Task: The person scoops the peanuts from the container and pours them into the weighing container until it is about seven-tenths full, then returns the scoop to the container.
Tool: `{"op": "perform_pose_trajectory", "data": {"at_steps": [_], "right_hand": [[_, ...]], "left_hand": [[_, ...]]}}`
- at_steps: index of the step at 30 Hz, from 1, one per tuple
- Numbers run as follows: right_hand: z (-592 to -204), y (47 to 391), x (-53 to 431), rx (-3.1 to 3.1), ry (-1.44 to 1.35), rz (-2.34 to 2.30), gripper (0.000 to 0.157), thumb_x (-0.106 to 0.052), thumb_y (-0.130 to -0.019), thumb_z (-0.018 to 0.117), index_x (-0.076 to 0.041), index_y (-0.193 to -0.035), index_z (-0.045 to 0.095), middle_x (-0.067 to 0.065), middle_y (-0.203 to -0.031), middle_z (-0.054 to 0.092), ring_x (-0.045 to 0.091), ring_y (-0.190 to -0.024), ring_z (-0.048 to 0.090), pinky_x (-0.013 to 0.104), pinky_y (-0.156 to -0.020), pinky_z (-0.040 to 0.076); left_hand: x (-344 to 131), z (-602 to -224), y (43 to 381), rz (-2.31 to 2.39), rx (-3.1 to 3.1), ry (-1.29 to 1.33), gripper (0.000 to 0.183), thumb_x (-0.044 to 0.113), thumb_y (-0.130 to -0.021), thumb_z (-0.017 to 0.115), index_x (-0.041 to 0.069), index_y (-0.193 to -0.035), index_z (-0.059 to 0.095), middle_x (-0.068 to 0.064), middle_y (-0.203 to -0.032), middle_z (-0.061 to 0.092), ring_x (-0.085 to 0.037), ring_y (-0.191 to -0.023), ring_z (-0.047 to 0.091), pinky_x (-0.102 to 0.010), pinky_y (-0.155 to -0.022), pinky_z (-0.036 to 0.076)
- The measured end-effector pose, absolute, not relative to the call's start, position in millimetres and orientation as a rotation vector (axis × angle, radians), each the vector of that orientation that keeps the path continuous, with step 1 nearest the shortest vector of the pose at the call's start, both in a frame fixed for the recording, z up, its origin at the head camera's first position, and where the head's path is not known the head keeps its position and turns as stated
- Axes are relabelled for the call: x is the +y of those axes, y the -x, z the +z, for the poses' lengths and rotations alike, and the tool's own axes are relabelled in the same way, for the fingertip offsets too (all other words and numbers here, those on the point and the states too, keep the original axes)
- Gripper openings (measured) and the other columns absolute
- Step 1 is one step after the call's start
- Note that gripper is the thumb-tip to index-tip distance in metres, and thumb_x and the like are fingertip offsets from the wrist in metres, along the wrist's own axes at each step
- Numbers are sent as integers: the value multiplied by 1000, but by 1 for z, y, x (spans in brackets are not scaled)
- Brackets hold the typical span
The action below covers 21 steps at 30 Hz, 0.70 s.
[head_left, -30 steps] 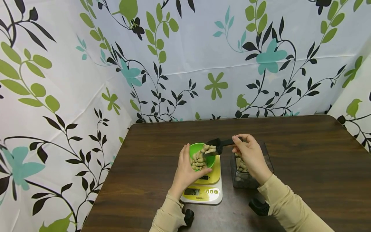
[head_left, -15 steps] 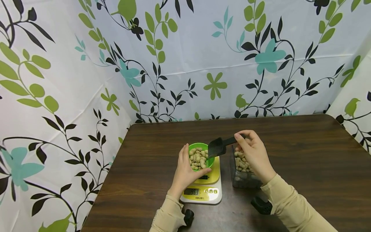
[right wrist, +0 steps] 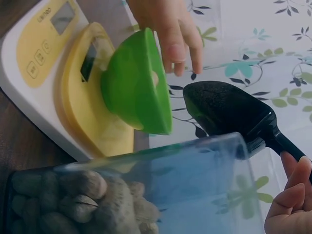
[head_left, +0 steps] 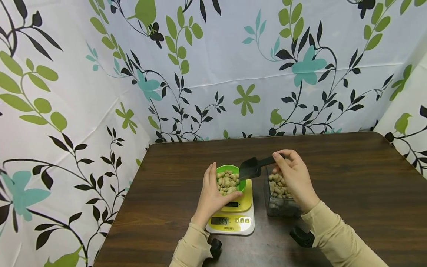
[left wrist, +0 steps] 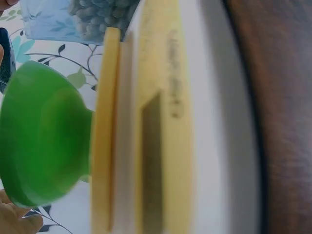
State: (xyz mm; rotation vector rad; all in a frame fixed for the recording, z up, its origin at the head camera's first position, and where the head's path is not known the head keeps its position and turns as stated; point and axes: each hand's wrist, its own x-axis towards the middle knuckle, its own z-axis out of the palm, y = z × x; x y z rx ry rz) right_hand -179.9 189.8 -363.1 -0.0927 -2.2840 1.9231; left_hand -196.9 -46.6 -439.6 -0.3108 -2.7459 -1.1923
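In the head view, my right hand (head_left: 293,178) pinches the handle of a black scoop (head_left: 250,168). The scoop hangs tilted beside the rim of a green bowl (head_left: 242,187), and its blade is above the bowl's right side. Peanuts in their shells (head_left: 228,181) lie in the bowl, which stands on a yellow and white kitchen scale (head_left: 230,223). My left hand (head_left: 211,198) is spread along the bowl's left and near sides, fingers fairly straight; whether it presses the bowl cannot be told. In the right wrist view, the scoop (right wrist: 229,109) is apart from the bowl (right wrist: 134,87).
Right of the scale stands a clear plastic box (head_left: 283,208) with more unshelled peanuts (head_left: 278,187), partly under my right hand. All of it rests on a dark wooden table (head_left: 160,207). A leaf-patterned cloth (head_left: 213,70) hangs behind the table.
The scoop, earlier holding peanuts over the bowl, has tipped and moved slightly right; those peanuts are now in the bowl. The scale's digits have changed. My left hand stays at the bowl.
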Motion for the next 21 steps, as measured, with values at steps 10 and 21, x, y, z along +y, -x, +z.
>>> {"op": "perform_pose_trajectory", "data": {"at_steps": [10,21], "right_hand": [[-353,176,208,-2196,81,1915,26,-41,-94,50,-21,-110,48,-12,-70,57,7,-72,55,18,-72,45],[-350,171,239,-1926,60,2079,23,-33,-93,54,-17,-108,48,-10,-71,59,6,-68,55,16,-69,44]], "left_hand": [[-29,-414,197,-1225,-2712,396,115,62,-64,75,32,-150,5,0,-157,11,-30,-143,19,-57,-105,34],[-2,-402,189,-1234,-2732,561,112,63,-68,71,35,-149,1,3,-158,7,-28,-138,30,-55,-101,37]]}}
